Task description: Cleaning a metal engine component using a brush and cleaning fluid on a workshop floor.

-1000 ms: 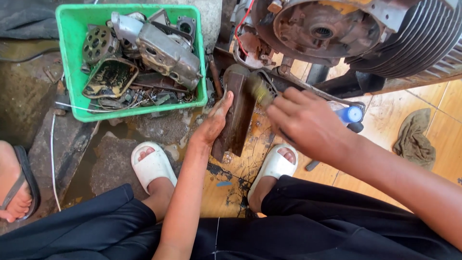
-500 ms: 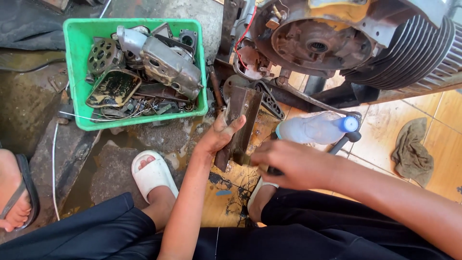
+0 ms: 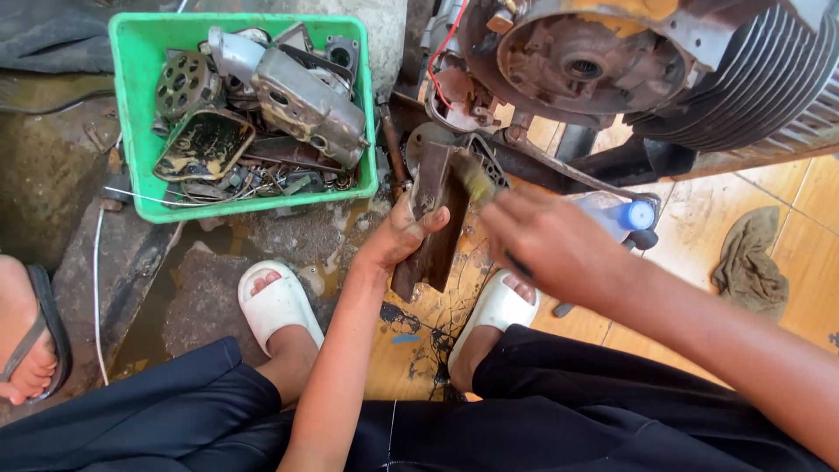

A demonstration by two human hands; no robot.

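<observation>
Scrubbing step, as I read it: head view only. The left hand (image 3: 398,238) grips a long, dark, rust-brown metal plate (image 3: 434,218), thumb over its front face, holding it upright and tilted with the lower end near the wet, cracked orange floor tile (image 3: 419,328). The right hand (image 3: 546,245) is closed around a small brush with blurred yellowish bristles (image 3: 472,175), bristles touching the plate's upper right edge; the handle is mostly hidden in the fist. Just behind the right hand lies a clear plastic bottle with a blue cap (image 3: 631,215). The green plastic bin (image 3: 131,131), full of greasy grey engine covers and small parts, sits left of the plate, near it but apart. The stripped engine with a finned cylinder (image 3: 612,61) is above, and a crumpled brown rag (image 3: 750,262) lies well to the right. White slide sandals (image 3: 278,301) flank the work; another person's foot in a dark flip-flop (image 3: 31,332) shows at far left. Judged next need: a steady left grip and firm brush pressure along the plate's length.
</observation>
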